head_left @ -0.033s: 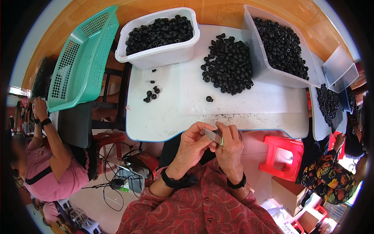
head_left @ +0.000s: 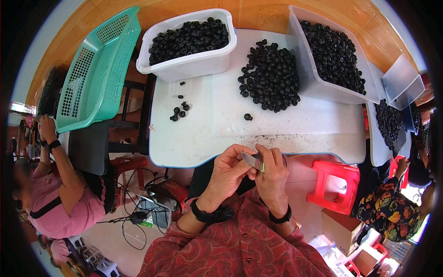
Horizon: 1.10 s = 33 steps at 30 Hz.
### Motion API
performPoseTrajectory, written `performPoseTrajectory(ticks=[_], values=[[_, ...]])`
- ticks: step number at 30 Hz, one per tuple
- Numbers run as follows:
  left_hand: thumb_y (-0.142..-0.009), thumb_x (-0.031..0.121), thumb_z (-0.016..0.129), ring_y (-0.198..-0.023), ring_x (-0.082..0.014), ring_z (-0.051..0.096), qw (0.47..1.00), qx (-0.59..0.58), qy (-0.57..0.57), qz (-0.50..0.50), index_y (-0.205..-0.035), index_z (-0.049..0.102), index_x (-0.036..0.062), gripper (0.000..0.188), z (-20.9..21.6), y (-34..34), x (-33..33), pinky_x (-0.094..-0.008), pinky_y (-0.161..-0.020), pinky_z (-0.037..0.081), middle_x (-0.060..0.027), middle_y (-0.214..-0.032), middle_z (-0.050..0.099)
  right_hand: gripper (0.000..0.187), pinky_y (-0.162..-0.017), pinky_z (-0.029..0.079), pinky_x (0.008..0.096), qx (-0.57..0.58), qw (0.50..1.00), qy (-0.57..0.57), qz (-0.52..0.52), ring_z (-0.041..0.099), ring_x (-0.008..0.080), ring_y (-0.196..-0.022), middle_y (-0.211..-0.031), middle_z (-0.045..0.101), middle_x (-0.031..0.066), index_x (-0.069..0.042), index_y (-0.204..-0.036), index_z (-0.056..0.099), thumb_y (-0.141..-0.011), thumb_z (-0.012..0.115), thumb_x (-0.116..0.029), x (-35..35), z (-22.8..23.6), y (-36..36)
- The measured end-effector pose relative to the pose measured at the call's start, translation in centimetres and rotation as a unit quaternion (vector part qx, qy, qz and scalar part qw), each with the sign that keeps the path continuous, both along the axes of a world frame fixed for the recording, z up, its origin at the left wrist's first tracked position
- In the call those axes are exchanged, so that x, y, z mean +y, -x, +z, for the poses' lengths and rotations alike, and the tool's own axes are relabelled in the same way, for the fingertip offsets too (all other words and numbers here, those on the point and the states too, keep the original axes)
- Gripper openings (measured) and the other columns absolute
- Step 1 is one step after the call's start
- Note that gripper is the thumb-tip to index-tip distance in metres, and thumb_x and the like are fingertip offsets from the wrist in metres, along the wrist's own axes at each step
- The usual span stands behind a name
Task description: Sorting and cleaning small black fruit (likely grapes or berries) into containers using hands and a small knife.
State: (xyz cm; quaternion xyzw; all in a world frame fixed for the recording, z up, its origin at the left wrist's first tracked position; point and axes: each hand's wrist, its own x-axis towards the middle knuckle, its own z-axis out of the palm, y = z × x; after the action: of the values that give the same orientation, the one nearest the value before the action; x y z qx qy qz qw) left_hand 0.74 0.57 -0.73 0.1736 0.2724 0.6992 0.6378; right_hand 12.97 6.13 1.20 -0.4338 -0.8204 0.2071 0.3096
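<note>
My right hand [head_left: 271, 177] is closed round a small knife [head_left: 250, 160] with a pale green handle; its short metal blade points left. My left hand [head_left: 228, 173] is closed in a pinch against the blade, and a bit of a small black part shows between the fingers, mostly hidden. Both hands are together just off the near edge of the white table [head_left: 184, 143]. Beyond them a single black round part [head_left: 248, 117] lies on the table, with a heap of black round parts [head_left: 270, 78] farther back.
A white tub [head_left: 194, 69] and a translucent bin [head_left: 318, 83], both full of black parts, stand at the back. Several loose parts [head_left: 177, 112] lie at left, dark crumbs [head_left: 272, 139] near the front edge. A green basket [head_left: 101, 92] and red stool [head_left: 334, 187] flank the table; people sit at both sides.
</note>
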Motion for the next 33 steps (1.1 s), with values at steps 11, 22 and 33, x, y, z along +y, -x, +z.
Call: performPoseTrajectory(ticks=[11,22,33], values=[[-0.091,0.002,0.061,-0.068,-0.0135,0.061,0.999,0.048,-0.013,0.018,-0.104,0.059,0.001,0.013,1.3,0.0,-0.1,-0.0253,-0.058,0.05,-0.0103,-0.084,0.064,0.027,-0.057,0.047,0.0332,0.026,0.994,0.097,-0.036,0.061,0.0243,-0.067,-0.084,0.058,0.0108,-0.003,-0.11,0.061,-0.084,0.063,-0.002,1.1,-2.0,-0.8],[-0.093,0.008,0.061,-0.063,-0.0109,0.059,0.998,0.014,0.064,0.025,-0.103,0.06,0.0001,0.013,0.4,0.3,0.2,-0.0224,-0.058,0.049,-0.0052,-0.078,0.063,0.017,-0.054,0.037,0.0186,0.386,0.843,0.366,0.082,0.05,0.0046,-0.066,-0.092,0.059,0.002,-0.004,-0.107,0.064,-0.09,0.063,-0.003,0.1,0.3,-0.8],[-0.092,0.009,0.062,-0.062,-0.0127,0.059,0.995,0.031,0.079,0.055,-0.104,0.06,0.0011,0.014,0.6,-0.1,0.0,-0.0238,-0.056,0.049,-0.0058,-0.075,0.063,0.014,-0.062,0.043,0.0206,0.336,0.917,0.211,0.046,0.055,0.0088,-0.074,-0.095,0.057,0.006,-0.004,-0.096,0.065,-0.084,0.068,0.003,-0.5,-0.3,-0.2]])
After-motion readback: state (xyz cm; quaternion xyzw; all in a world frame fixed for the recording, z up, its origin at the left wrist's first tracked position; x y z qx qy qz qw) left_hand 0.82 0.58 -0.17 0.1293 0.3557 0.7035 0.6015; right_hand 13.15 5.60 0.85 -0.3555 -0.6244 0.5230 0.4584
